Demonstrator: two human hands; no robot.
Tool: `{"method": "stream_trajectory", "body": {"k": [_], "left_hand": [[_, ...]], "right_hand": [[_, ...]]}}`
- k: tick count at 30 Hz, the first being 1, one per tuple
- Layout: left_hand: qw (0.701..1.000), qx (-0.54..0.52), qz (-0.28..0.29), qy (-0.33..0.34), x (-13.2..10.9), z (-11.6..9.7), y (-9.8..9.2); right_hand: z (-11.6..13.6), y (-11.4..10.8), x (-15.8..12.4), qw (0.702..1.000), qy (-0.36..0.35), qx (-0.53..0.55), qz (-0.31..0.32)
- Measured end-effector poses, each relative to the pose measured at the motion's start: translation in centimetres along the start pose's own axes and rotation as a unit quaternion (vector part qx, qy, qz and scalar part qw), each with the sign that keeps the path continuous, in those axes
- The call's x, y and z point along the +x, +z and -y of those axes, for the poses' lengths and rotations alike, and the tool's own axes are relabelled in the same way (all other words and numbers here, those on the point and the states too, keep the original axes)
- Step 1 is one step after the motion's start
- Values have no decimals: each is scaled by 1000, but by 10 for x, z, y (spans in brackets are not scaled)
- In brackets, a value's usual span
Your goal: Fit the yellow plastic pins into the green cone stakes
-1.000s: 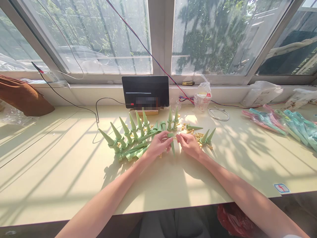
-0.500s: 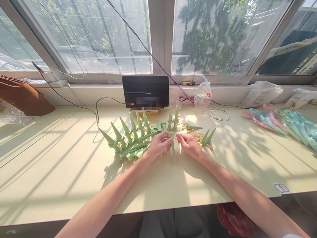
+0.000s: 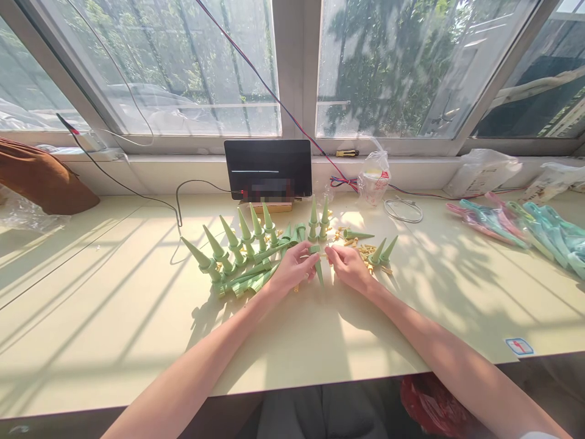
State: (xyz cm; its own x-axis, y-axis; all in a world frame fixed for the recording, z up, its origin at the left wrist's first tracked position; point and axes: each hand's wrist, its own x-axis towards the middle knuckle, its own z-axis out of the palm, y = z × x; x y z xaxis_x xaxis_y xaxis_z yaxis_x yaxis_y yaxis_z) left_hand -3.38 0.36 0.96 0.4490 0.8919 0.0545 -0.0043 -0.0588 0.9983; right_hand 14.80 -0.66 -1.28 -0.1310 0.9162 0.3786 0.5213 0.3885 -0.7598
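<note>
My left hand (image 3: 296, 267) is closed around the wide end of a green plastic spike (image 3: 320, 273), whose point hangs down toward the table. Close beside it, my right hand (image 3: 350, 263) pinches a small yellowish piece (image 3: 324, 255) against the spike's side; the fingers partly hide it. Left of my hands, several green spikes (image 3: 218, 244) stand tip-up in a slanting row, and loose green pieces (image 3: 249, 280) lie in front of them. Two more spikes (image 3: 319, 222) stand just beyond my hands. Small yellow parts (image 3: 365, 251) are scattered by my right hand, near another upright pair (image 3: 382, 251).
At the back, a black tablet (image 3: 269, 171) leans on a small stand. A bagged cup (image 3: 375, 180) and a coiled cable (image 3: 403, 211) are right of it. Bagged pastel plastic items (image 3: 539, 231) lie far right, a brown cloth item (image 3: 43, 177) far left. The table's front edge (image 3: 283, 389) is near me.
Almost nothing differs. Both hands keep their place and grip on the spike and the small yellowish piece; the whole view has shifted very slightly.
</note>
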Motion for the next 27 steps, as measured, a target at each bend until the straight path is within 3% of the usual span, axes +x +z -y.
{"method": "stream_trajectory", "body": {"k": [27], "left_hand": [[1000,17,6,9,0,3,-1]], "right_hand": [[-1,3,1,1000,0,-5,1]]}}
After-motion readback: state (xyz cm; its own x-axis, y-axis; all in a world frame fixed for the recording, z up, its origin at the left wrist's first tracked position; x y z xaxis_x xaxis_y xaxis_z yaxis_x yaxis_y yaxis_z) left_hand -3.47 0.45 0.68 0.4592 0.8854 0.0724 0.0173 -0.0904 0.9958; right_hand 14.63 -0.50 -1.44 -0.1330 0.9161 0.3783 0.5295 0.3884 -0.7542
